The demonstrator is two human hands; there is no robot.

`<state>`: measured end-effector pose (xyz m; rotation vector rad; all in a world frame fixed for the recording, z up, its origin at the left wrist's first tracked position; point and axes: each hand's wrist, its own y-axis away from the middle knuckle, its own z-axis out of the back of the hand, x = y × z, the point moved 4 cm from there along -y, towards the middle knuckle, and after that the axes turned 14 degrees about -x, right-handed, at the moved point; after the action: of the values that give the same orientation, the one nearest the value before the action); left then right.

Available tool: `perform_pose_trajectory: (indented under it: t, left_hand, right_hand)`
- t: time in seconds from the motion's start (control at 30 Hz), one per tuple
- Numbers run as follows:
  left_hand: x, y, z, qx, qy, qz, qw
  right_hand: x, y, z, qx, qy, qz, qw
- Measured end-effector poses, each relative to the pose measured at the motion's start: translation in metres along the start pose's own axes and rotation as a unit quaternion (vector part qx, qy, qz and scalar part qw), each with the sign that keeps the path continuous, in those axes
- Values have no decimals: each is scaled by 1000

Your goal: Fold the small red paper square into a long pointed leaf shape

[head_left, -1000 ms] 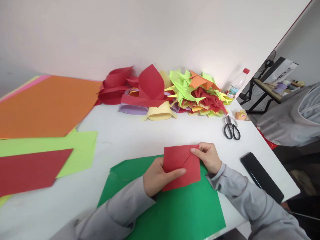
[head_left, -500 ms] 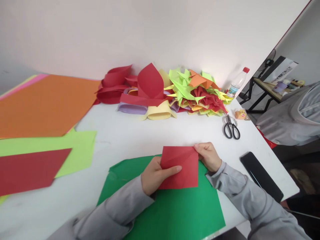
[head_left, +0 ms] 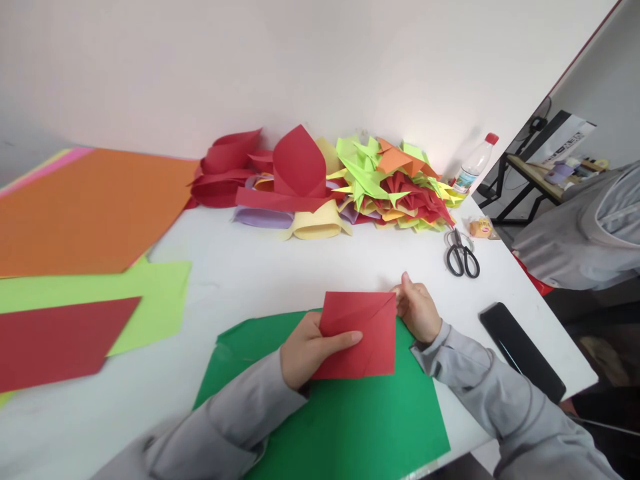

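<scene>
Near the tabletop front edge, my left hand pinches folded red paper; my right hand seems empty, fingers parted. I judge folding, with creasing needed.

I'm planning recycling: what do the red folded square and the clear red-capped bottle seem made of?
Red folded square: apparently matte paper or thin card, from its crisp edges and dull surface. Clear red-capped bottle: probably smooth plastic, being transparent; possibly glass.
</scene>
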<state>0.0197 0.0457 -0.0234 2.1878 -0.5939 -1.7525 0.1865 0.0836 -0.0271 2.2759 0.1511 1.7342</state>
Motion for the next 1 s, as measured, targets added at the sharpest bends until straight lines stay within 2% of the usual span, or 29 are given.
perform_pose_trajectory:
  t: [0.1, 0.27, 0.47, 0.63, 0.87, 1.0]
  left_hand:
    - [1, 0, 0, 3, 3, 5, 1000]
    - [2, 1, 0, 3, 0, 6, 1000]
    - [1, 1, 0, 1, 4, 5, 1000]
    - [2, 0, 1, -16, 9, -4, 1000]
    - [2, 0, 3, -59, -5, -26, 998]
    - [3, -1, 4, -90, -10, -16, 996]
  right_hand:
    - [1, 0, -1, 14, 3, 14, 1000]
    - [1, 2, 2, 32, 65, 65, 995]
    - [0, -1, 2, 24, 6, 17, 1000]
    - [2, 1, 0, 51, 13, 36, 998]
    - [5, 3, 3, 35, 80, 86, 992]
    - [3, 2, 3, 39, 63, 75, 994]
